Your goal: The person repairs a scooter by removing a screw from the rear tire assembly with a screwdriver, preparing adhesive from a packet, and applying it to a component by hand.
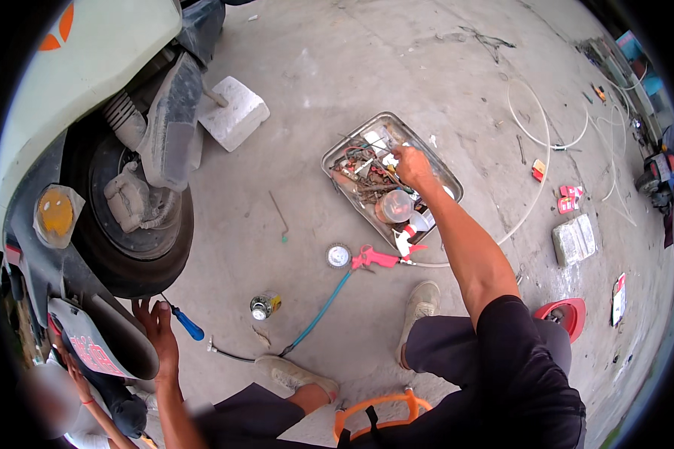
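My right hand [413, 168] reaches into a metal tray [434, 150] of jumbled small parts, its fingers pinched together. What lies between them is too small to make out. A clear round plastic tub [394, 206] and a spray bottle with a red and white trigger head [406, 241] are close to it. At the far left, my left hand [157, 329] is at the edge of a grey mudguard [120, 329] below the wheel, its fingers stretched upward. Beside its fingertips is a screwdriver with a blue handle [188, 323]; I cannot tell whether they touch.
The tyre [180, 247] and pale bodywork [75, 97] fill the left. A co-worker's hand [75, 374] is at lower left. Around my feet are a pink inflator gun [374, 257] with its gauge and hose, and a can [264, 304]. A red bowl [569, 314] stands right.
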Available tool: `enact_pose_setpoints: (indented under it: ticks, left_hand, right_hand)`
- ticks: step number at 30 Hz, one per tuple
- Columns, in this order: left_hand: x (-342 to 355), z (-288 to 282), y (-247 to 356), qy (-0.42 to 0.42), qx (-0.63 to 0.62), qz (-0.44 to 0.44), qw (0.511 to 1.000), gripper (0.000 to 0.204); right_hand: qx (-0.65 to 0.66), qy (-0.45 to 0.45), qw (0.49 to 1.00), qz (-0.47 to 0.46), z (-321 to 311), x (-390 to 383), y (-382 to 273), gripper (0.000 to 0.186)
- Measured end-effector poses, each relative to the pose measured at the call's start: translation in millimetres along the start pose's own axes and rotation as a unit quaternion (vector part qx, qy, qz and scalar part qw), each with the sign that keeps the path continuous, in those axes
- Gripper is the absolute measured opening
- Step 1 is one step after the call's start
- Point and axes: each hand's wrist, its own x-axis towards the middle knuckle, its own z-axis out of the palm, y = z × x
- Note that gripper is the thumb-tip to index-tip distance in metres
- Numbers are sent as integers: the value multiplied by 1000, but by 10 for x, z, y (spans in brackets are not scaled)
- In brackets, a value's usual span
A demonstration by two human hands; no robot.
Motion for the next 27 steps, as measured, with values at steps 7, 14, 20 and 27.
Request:
enact_pose_setpoints:
  ticks: [7, 14, 20, 27]
  left_hand:
    - [-430, 13, 441, -136, 306, 21, 942, 66]
    - [-606, -52, 777, -125, 418, 27, 899, 50]
    - [-788, -154, 1094, -151, 409, 48, 899, 40]
    - [-1010, -328, 1326, -182, 364, 97, 908, 33]
  right_hand:
    - [-163, -25, 980, -113, 122, 505, 659, 37]
    - [-357, -138, 916, -119, 176, 623, 373, 33]
    - [-277, -178, 935, -131, -149, 563, 549, 27]
    - [-137, -106, 976, -130, -864, 298, 335, 19]
